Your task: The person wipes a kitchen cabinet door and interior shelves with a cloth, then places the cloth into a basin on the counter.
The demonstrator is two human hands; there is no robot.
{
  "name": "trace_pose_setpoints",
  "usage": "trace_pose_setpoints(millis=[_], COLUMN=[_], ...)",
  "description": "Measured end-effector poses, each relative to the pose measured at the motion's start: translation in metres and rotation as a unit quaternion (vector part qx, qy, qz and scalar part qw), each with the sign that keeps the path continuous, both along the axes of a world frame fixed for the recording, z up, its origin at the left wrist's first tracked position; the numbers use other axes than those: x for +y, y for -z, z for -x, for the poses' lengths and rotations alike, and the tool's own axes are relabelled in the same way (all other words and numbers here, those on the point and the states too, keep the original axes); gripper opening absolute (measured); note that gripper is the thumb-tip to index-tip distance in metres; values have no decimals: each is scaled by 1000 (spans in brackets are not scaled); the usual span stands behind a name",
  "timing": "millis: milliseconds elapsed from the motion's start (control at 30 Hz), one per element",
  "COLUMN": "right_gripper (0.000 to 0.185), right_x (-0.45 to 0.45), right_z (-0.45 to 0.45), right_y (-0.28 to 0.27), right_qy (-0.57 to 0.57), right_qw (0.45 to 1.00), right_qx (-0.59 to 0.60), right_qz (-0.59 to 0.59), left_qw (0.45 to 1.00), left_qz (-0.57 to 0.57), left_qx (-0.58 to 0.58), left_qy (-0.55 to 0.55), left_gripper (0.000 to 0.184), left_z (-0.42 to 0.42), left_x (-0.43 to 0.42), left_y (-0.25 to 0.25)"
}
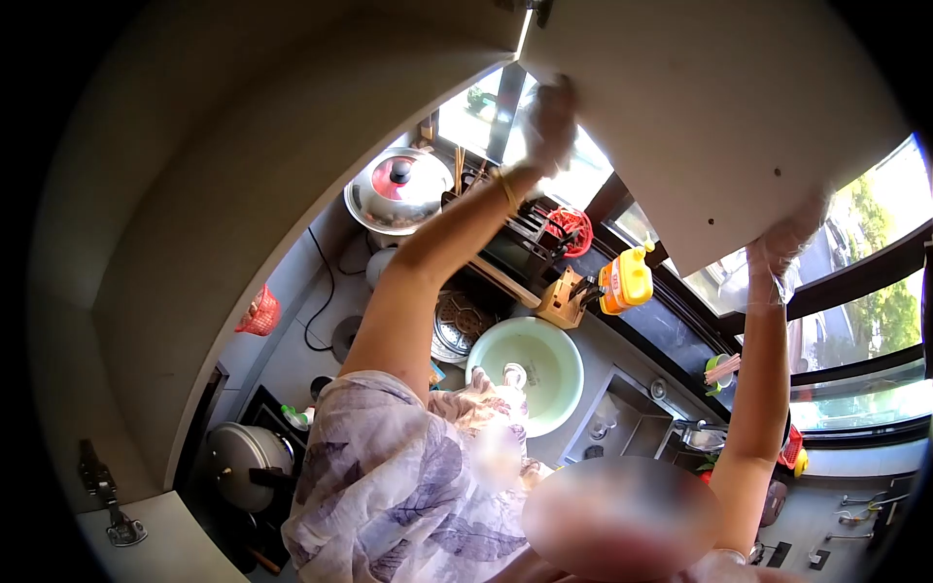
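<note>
Head view shows the cabinet door swung open, the left hand near one edge, the right hand apparently touching another; with fingers blurred, I cannot tell how open either hand is or whether it grips.

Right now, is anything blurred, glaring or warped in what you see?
Head view: the window glares nearly white beside the dim cabinet panel; left hand and right hand look smeared, with fingers unclear; wide-lens distortion bows the panel's edge; corners fall to black; a blurred oval hides detail near the bottom.
</note>
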State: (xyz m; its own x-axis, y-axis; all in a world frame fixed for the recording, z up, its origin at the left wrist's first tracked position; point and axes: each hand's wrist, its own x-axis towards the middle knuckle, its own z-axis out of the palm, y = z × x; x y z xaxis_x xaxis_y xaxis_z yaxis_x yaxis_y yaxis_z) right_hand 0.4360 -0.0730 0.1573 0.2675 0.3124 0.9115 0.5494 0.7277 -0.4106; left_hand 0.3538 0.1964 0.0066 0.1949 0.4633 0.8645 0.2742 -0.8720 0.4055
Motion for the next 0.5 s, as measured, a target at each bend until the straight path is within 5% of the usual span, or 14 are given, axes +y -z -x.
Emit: trace_pose_setpoints(millis=[33, 67, 133, 200, 267, 400, 500], right_gripper=[28, 28, 26, 24, 22, 22, 25], right_x=[-2, -5, -12, -19, -19, -9, 3], right_z=[-3, -7, -22, -29, -1, -31, -27], right_y=[0, 3, 0, -4, -19, -1, 8], right_qy=[45, 92, 205, 269, 193, 298, 318], right_qw=[999, 996, 975, 947, 965, 936, 937], right_qx=[-6, -12, -86, -168, -161, -182, -142], right_qz=[5, 13, 26, 46, 77, 56, 14], left_qw=[997, 991, 991, 987, 992, 965, 957], left_qz=[41, 77, 39, -101, 84, 195, 183], left_qx=[-2, 35, -32, 82, 92, -152, -213], left_qy=[70, 100, 126, -95, 6, 90, 71], left_gripper=[20, 40, 44, 42, 42, 41, 40], left_z=[5, 21, 16, -7, -31, -54, -66], left_x=[-27, -61, -68, -38, 40, 98, 87], left_y=[-16, -35, -33, -15, -12, -23, -21])
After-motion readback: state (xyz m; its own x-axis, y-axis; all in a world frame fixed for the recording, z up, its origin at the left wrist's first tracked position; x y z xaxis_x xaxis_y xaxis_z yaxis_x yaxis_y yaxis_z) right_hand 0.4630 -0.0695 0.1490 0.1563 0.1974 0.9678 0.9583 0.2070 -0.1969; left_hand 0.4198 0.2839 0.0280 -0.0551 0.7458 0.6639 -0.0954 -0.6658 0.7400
